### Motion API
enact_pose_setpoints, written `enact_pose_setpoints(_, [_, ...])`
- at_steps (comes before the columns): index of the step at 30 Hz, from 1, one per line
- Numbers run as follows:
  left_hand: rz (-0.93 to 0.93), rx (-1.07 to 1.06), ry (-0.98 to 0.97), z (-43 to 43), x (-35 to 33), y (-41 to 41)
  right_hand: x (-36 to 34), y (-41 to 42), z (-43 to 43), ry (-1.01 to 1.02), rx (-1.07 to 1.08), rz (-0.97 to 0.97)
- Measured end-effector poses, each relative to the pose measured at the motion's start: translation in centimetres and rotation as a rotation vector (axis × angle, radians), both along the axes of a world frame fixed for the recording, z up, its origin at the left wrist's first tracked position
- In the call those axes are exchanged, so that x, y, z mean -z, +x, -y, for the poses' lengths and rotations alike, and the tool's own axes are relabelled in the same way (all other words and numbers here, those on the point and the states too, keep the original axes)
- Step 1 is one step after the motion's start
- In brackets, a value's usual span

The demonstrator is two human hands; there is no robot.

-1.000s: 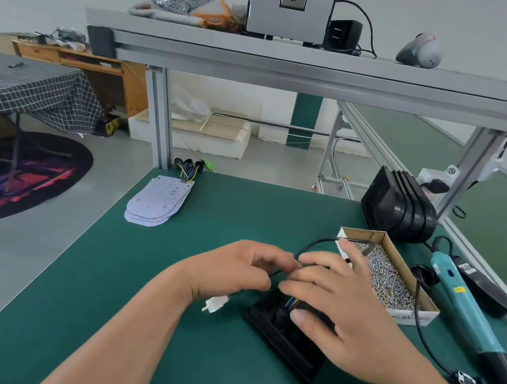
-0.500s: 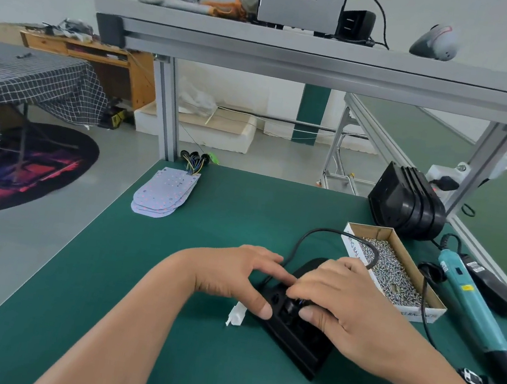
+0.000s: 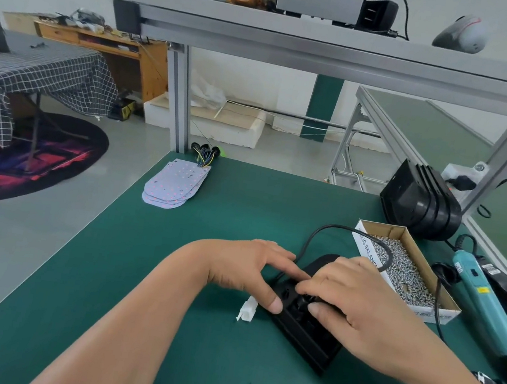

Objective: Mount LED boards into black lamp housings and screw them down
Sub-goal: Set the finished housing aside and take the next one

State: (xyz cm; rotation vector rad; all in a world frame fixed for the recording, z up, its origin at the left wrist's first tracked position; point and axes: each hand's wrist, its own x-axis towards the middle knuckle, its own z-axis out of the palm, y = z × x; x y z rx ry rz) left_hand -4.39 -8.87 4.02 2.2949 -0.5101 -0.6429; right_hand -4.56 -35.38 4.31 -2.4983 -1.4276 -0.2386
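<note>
- Mat [image 3: 157, 357], dark green, covers the bench in the foreground.
- The black lamp housing [image 3: 306, 337] lies on it just past mid-frame toward 4 o'clock, open side up and set diagonally.
- The left hand [image 3: 244, 268] grips the housing's 9 o'clock edge, thumb curled against the side and index finger laid across the top.
- The right hand [image 3: 359, 307] holds it from 3 o'clock, fingers bent over the cavity and thumb pressed in. Anything pinched beneath is hidden.
- A white connector [image 3: 247, 311] lies just beside the left thumb.
- A black cable [image 3: 345, 227] arcs from between the hands toward 12 o'clock.
- At 2 o'clock a cardboard box [image 3: 365, 246] holds screws [image 3: 404, 271], with a teal electric screwdriver [image 3: 486, 312] lying beyond it.
- At 1 o'clock, spare housings [image 3: 419, 205] stand stacked on edge.
- LED boards [image 3: 175, 184] lie stacked at 11 o'clock, well apart.
</note>
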Motion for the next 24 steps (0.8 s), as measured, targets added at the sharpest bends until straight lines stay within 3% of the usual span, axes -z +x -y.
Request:
enact_pose_setpoints(14, [0.007, -0.021, 0.000, 0.1, 0.1, 0.1, 0.6, 0.2, -0.7, 0.094, -0.002, -0.138])
enact_pose_setpoints(24, [0.028, -0.022, -0.004, 0.2, 0.2, 0.2, -0.4, -0.6, -0.9, -0.032, 0.043, -0.169])
